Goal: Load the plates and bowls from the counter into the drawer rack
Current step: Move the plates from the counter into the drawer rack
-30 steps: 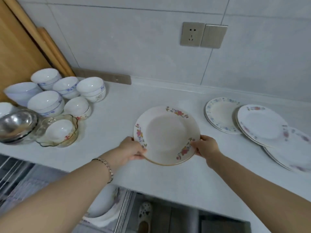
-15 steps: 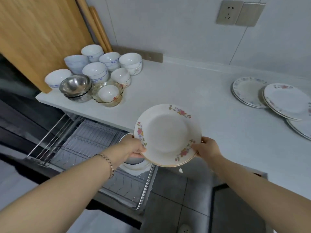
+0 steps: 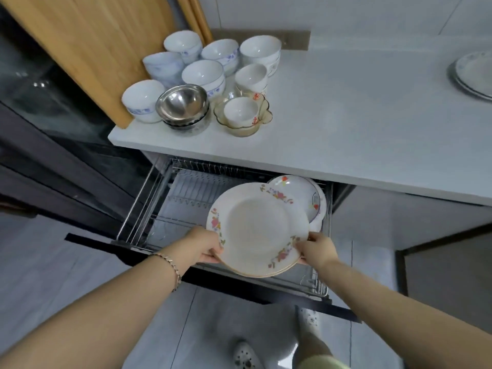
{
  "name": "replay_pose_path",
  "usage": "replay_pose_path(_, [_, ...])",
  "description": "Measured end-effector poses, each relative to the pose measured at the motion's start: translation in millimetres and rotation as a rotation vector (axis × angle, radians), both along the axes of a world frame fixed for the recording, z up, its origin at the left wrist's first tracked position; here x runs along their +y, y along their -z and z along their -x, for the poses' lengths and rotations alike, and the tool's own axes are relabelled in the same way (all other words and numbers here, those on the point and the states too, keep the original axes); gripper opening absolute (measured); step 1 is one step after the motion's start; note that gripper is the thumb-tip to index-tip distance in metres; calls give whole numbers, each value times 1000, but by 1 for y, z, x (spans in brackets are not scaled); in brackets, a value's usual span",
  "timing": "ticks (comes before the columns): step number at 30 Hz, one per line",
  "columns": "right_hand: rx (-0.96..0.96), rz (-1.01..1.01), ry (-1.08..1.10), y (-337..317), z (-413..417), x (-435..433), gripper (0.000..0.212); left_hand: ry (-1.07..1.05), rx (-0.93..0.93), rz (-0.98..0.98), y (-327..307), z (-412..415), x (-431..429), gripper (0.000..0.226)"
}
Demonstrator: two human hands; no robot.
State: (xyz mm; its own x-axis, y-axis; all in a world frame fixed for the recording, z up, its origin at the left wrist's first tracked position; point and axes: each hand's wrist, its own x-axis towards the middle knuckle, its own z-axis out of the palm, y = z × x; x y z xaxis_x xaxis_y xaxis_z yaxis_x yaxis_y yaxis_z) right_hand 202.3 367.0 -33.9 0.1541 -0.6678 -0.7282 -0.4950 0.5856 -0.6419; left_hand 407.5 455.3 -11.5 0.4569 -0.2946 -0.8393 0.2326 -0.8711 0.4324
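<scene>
The person's left hand (image 3: 203,247) and right hand (image 3: 318,249) together hold a white ceramic deep plate (image 3: 258,230) with red and pink flowers on its rim and a thin gold edge. The left hand's fingers are curled under the plate's left rim, with the thumb lying on top. The right hand pinches the lower right rim between thumb and fingers. The plate is tilted slightly and hangs above the right half of the pulled-out steel wire drawer rack (image 3: 191,187), which sits below the white stone surface (image 3: 346,115). Whether the plate touches the rack cannot be told. Just behind it, at the rack's right rear, stand flowered white plates (image 3: 300,193), partly hidden by the held one. On the surface's left end is a close cluster of white ceramic bowls (image 3: 203,73), some with blue patterns, beside stacked shiny steel bowls (image 3: 182,102). An amber scalloped glass dish (image 3: 243,123) there has a small white bowl set in it. A pale patterned plate (image 3: 474,73) lies at the surface's far right edge. A slim metal bracelet (image 3: 170,265) circles the left wrist.
</scene>
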Motion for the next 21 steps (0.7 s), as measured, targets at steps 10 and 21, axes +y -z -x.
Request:
replay_pose_path(10, [33, -177, 141, 99, -110, 2, 25, 32, -70, -162, 95, -109, -13, 40])
replay_pose_path(21, [67, -358, 426, 217, -207, -26, 46, 253, -164, -197, 237, -207, -72, 39])
